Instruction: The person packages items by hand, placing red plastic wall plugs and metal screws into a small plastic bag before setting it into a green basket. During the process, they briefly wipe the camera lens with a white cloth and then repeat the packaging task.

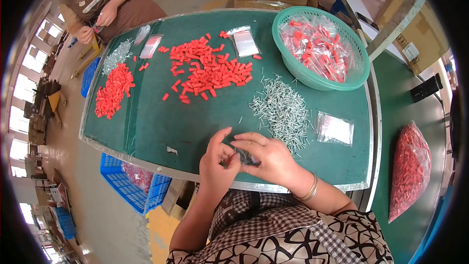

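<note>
Low in the frame, just below centre, a small clear plastic bag (245, 158) is pinched between the left hand (217, 164) and the right hand (271, 159). It's see-through, crumpled and mostly hidden by fingers. I can't make out its contents.

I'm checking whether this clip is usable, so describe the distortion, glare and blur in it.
Head view: strong fisheye, the table rim bows and black corners ring the frame; the windows at left are blown out white; light is even, shadows soft; a patch over the co-worker is blurred; the left hand and right hand are sharp, the clear thing between them hard to read.
</note>
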### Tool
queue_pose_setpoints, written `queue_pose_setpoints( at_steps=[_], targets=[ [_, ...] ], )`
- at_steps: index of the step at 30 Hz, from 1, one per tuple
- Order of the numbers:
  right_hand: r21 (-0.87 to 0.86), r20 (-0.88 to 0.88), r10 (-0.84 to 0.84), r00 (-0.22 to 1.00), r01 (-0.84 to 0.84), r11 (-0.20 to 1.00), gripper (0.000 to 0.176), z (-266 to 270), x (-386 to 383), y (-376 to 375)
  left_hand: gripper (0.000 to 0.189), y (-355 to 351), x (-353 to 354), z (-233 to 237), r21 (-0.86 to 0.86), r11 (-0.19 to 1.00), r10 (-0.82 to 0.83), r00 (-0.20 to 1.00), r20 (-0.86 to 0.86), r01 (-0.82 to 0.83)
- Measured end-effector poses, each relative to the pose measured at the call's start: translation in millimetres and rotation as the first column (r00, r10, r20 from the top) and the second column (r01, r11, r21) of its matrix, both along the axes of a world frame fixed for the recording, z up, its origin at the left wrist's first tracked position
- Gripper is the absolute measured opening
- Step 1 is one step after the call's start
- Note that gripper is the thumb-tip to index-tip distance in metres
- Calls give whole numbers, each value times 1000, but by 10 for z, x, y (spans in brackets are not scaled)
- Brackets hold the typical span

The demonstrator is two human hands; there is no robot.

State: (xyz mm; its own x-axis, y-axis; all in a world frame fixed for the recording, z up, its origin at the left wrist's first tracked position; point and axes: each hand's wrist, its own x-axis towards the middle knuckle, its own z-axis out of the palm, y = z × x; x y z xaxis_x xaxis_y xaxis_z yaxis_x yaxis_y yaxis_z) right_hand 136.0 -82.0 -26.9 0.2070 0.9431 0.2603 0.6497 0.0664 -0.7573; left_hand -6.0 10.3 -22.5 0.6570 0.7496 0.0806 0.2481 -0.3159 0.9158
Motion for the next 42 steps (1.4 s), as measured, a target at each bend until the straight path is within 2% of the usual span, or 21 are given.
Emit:
queue_pose_setpoints(
  at_steps=[5, 8, 11, 14, 15, 17, 20, 21, 24, 27, 30, 33, 36, 39, 42],
  targets=[
    [-18, -80, 4, 997, -6, 1000, 50, -10, -7, 17, 58, 13, -46, -23, -54, 999, 1, 1000, 8, -1],
    [-7, -100, 2, 995, -3, 1000, 50, -41, -5, 10, 57, 29, -71, -67, -168, 985, -25, 997, 70, 36],
    [9, -150, -9, 989, 11, 1000, 50, -24, 20, 31, 47, 139, -103, -2, -224, 975, 19, 991, 130, 10],
    [41, -134, -25, 991, 30, 999, 48, -40, 20, 39, 34, 564, -140, -99, 29, 987, 157, 987, 19, -157],
    [24, -130, -28, 991, 31, 999, 48, -9, 12, 31, 27, 799, -138, -197, 271, 948, 173, 985, -2, -166],
    [3, -124, -29, 992, 29, 1000, 48, 7, 4, 26, 28, 1174, -87, -252, 426, 881, 260, 962, -80, -203],
    [1, -124, -29, 992, 29, 1000, 47, 4, -1, 21, 28, 1530, 23, -277, 633, 774, 195, 957, -216, -15],
    [10, -127, -29, 992, 30, 999, 47, 0, -1, 21, 27, 1609, 55, -311, 706, 705, 185, 942, -280, 72],
    [-10, -154, -28, 988, 27, 1000, 47, 2, 31, 35, 21, 1791, 90, -296, 680, 690, 121, 886, -448, 250],
    [-29, -162, -39, 986, 35, 999, 46, 2, 28, 25, 15, 1746, 144, -225, 673, 673, 175, 817, -549, 307],
    [-29, -164, -68, 984, 64, 998, 46, 9, 26, 30, 11, 1779, 136, -302, 697, 659, 178, 842, -510, 283],
    [-25, -201, -93, 975, 90, 996, 45, 23, 36, 35, 11, 1612, 123, -248, 565, 816, 170, 883, -439, 124],
    [-52, -221, -101, 970, 92, 994, 45, 31, 44, 36, 9, 1513, 72, -347, 673, 723, 139, 923, -359, 153],
    [-50, -212, -85, 974, 76, 996, 45, -4, 24, 36, 12, 1548, 44, -321, 659, 731, 142, 906, -399, 176],
    [-99, -230, -88, 969, 66, 993, 45, 21, 8, 38, 15, 1577, 46, -276, 688, 669, 158, 850, -503, 282]
  ],
)
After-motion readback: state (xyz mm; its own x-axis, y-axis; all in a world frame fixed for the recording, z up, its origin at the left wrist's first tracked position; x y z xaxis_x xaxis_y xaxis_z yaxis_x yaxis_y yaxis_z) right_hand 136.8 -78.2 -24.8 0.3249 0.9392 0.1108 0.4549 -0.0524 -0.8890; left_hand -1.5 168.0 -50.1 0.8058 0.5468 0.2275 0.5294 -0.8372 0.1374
